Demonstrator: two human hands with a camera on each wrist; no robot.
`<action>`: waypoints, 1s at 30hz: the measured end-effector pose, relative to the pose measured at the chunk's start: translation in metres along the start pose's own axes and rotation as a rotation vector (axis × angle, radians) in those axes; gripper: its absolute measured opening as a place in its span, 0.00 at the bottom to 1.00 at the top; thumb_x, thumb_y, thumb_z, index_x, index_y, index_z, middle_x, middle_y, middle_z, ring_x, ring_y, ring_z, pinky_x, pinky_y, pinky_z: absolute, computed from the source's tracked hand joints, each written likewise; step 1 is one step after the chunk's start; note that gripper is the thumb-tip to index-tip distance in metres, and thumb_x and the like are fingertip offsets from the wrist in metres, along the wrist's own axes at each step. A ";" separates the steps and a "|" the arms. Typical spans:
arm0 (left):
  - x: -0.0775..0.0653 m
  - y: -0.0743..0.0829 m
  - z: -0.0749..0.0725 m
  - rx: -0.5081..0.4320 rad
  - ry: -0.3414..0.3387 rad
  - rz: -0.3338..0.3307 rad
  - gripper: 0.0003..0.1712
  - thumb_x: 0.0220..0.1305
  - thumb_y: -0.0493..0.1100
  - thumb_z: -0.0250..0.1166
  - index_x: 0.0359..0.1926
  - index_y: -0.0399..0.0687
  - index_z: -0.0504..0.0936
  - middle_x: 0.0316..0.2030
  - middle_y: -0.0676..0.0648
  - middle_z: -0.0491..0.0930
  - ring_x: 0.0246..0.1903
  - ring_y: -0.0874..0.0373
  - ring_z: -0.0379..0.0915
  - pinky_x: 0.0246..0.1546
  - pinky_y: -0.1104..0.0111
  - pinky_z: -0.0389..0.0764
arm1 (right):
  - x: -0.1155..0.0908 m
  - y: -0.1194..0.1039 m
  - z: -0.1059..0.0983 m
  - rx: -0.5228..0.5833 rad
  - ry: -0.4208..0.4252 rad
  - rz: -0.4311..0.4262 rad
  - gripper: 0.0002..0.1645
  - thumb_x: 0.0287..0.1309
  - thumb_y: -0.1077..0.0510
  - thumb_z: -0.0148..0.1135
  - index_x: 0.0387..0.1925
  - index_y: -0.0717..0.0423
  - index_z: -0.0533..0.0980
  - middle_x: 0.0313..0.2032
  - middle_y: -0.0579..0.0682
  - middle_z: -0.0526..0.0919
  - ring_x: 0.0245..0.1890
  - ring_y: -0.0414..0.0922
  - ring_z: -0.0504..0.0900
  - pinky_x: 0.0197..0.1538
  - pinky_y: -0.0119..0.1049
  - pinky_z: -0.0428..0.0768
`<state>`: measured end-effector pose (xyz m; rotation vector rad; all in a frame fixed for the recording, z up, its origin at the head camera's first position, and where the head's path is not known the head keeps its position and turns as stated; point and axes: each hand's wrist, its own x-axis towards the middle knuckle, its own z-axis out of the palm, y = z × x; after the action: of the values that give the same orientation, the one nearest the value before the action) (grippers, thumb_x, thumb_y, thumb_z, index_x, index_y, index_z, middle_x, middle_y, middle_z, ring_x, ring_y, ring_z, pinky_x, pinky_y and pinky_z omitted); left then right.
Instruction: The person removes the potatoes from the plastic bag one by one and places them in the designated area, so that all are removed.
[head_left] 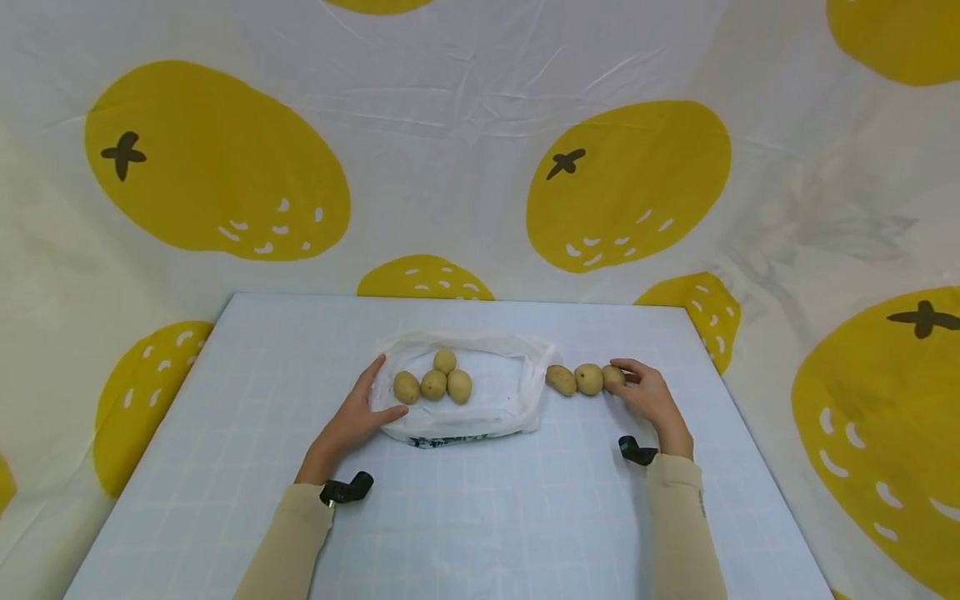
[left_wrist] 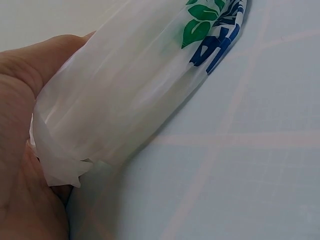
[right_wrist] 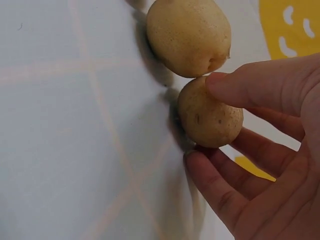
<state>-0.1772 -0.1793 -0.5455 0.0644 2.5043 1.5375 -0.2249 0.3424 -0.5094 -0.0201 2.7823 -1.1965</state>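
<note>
A white plastic bag (head_left: 528,392), spread open like a shallow basin, holds several potatoes (head_left: 433,385). Its left end is in the grip of my left hand (head_left: 365,408), thumb at the front corner and fingers along the far side. Up close, the left wrist view has the bag's side (left_wrist: 125,85) with green and blue print, and part of the left hand (left_wrist: 30,100). To the right of the bag, three potatoes lie in a row. My right hand (head_left: 651,398) holds the rightmost potato (right_wrist: 210,112) between thumb and fingers; it touches or nearly touches the middle potato (right_wrist: 190,35).
The leftmost potato of the row (head_left: 560,380) lies close against the bag's right end. A pale blue checked cloth covers the table (head_left: 480,517). Behind and beside it hangs a white curtain (head_left: 450,167) with large yellow fruit shapes.
</note>
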 end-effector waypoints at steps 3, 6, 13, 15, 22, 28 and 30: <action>0.000 0.000 0.000 -0.003 0.003 0.002 0.65 0.60 0.54 0.76 0.84 0.56 0.40 0.83 0.41 0.39 0.82 0.38 0.34 0.78 0.38 0.44 | 0.000 -0.001 -0.001 0.016 -0.013 0.020 0.31 0.67 0.56 0.67 0.67 0.63 0.73 0.66 0.68 0.75 0.65 0.67 0.75 0.64 0.61 0.77; 0.000 0.000 0.000 -0.005 0.004 0.007 0.65 0.60 0.54 0.76 0.84 0.56 0.40 0.83 0.41 0.39 0.82 0.38 0.34 0.78 0.38 0.44 | -0.001 -0.002 -0.002 0.021 -0.022 0.024 0.32 0.67 0.56 0.67 0.68 0.62 0.72 0.67 0.68 0.74 0.65 0.67 0.74 0.65 0.61 0.76; 0.001 -0.001 0.000 -0.002 0.002 0.006 0.65 0.60 0.54 0.76 0.84 0.56 0.40 0.83 0.40 0.38 0.82 0.38 0.33 0.78 0.38 0.43 | -0.003 -0.006 -0.004 0.013 -0.040 0.027 0.36 0.68 0.55 0.66 0.72 0.63 0.67 0.70 0.68 0.70 0.68 0.68 0.71 0.68 0.64 0.72; 0.002 -0.001 0.000 0.001 0.000 0.005 0.65 0.60 0.54 0.76 0.84 0.56 0.40 0.83 0.40 0.38 0.82 0.37 0.33 0.78 0.38 0.43 | -0.005 -0.008 -0.005 -0.006 -0.048 0.034 0.39 0.68 0.52 0.66 0.74 0.61 0.65 0.72 0.68 0.68 0.70 0.68 0.69 0.69 0.65 0.71; 0.000 -0.001 -0.001 -0.015 -0.003 -0.010 0.66 0.60 0.55 0.77 0.84 0.57 0.40 0.83 0.41 0.37 0.82 0.38 0.32 0.78 0.38 0.42 | -0.007 -0.017 -0.008 -0.063 -0.056 0.042 0.45 0.67 0.45 0.66 0.77 0.58 0.60 0.73 0.68 0.66 0.72 0.69 0.64 0.70 0.67 0.68; 0.001 -0.001 -0.002 -0.015 -0.001 -0.009 0.66 0.59 0.55 0.77 0.84 0.57 0.40 0.83 0.42 0.38 0.82 0.38 0.32 0.78 0.38 0.42 | -0.008 -0.021 -0.010 -0.087 -0.056 0.045 0.46 0.67 0.43 0.66 0.77 0.57 0.59 0.73 0.68 0.66 0.72 0.69 0.63 0.70 0.67 0.68; 0.001 -0.001 -0.002 -0.016 0.000 -0.008 0.66 0.60 0.54 0.77 0.84 0.57 0.40 0.83 0.42 0.38 0.82 0.38 0.33 0.78 0.38 0.43 | -0.009 -0.023 -0.010 -0.082 -0.053 0.046 0.46 0.67 0.43 0.66 0.77 0.56 0.59 0.73 0.67 0.66 0.72 0.69 0.63 0.70 0.68 0.68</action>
<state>-0.1782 -0.1810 -0.5458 0.0523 2.4886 1.5538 -0.2180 0.3346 -0.4851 0.0056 2.7679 -1.0550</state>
